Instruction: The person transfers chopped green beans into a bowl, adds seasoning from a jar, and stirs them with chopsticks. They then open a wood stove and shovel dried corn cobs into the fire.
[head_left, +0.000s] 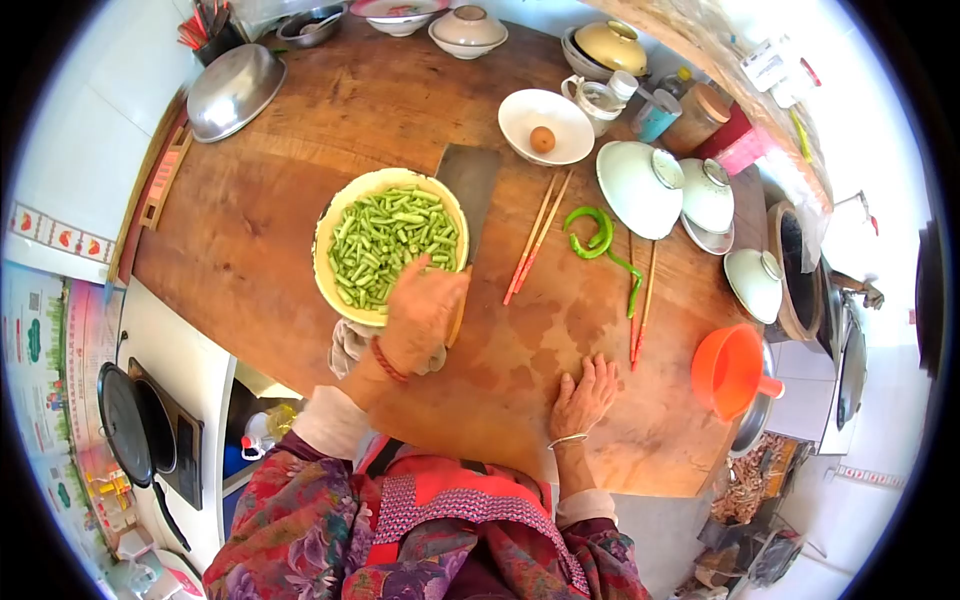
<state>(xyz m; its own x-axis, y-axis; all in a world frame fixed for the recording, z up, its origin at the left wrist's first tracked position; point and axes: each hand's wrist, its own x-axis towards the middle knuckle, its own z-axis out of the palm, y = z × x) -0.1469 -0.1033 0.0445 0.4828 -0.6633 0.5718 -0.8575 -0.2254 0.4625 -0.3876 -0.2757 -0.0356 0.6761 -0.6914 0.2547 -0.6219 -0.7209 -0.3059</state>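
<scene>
My left hand [422,305], with a red cord at the wrist, reaches over the near right rim of a cream enamel bowl [322,262]. Its fingers look apart, close to the cut green beans [390,240] filling the bowl; nothing held shows. Beside the bowl lies a cleaver [476,190], its wooden handle partly hidden by this hand. A crumpled cloth [345,343] sits at the bowl's near side. My right hand [586,396], wearing a bracelet, rests flat on the wooden table [520,400], fingers outstretched, just left of a pair of chopsticks [645,300].
More chopsticks [538,238] and green peppers [598,236] lie mid-table. A white bowl [520,118] holds an egg [542,140]. Upturned bowls [635,195] and an orange ladle [728,372] line the right side. A metal basin [235,95] stands far left; a pan [150,420] is lower left.
</scene>
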